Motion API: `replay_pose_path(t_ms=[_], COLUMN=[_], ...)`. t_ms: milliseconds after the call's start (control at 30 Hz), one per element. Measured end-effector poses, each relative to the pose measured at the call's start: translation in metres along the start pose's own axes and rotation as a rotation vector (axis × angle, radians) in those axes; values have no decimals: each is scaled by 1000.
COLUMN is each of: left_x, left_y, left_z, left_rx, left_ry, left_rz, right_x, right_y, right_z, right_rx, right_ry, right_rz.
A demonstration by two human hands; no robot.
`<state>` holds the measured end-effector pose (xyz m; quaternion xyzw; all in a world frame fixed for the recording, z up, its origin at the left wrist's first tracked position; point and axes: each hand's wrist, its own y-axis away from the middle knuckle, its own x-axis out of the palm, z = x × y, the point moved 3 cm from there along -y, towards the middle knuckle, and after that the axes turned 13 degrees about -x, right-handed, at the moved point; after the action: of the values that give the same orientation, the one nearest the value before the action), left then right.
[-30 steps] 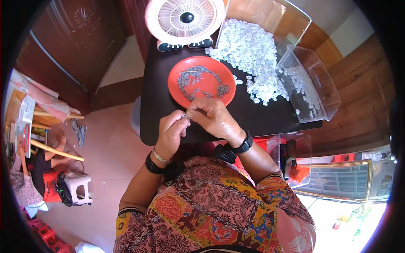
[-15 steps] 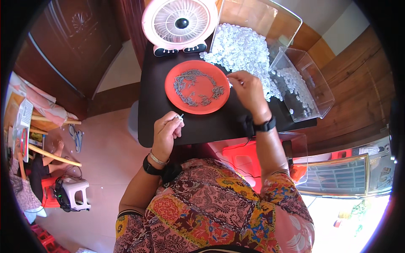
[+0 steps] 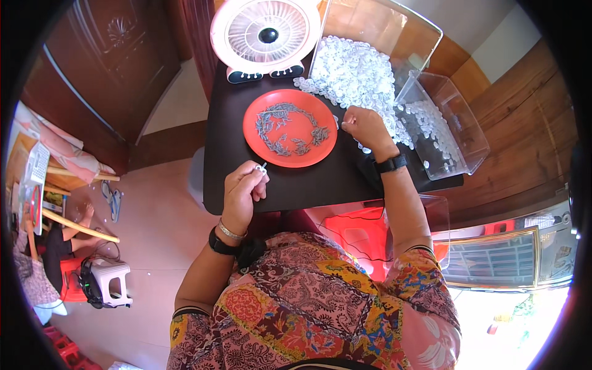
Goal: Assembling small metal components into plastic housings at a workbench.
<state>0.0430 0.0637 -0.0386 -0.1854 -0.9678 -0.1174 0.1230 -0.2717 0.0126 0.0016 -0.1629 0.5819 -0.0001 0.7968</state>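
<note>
White pin point(image 3: 263, 167) pinched in left grip point(image 3: 243, 191) over black table point(image 3: 308, 185); right grip point(image 3: 365, 126) unclear.

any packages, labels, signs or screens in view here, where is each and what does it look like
Clear plastic bin: right end of the black table, rectangular, holding small white pieces.
Second clear bin: behind it, near the fan, tilted, white pieces spilling out.
Flat printed pack or card: far left on the floor clutter, pale with a grid pattern; too small to tell more.
No screens or signs visible.
</note>
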Motion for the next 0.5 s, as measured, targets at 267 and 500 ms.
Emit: replay_pose_path(t_ms=[267,500], left_x=[3,5], left_y=[2,5], left_z=[-1,1], left_rx=[34,58], left_ry=[56,19], left_rz=[-16,-17], right_x=[-19,28], right_y=[25,28], right_z=[80,152], right_rx=[-13,26], right_ry=[-833,-1332], right_rz=[-291,-110])
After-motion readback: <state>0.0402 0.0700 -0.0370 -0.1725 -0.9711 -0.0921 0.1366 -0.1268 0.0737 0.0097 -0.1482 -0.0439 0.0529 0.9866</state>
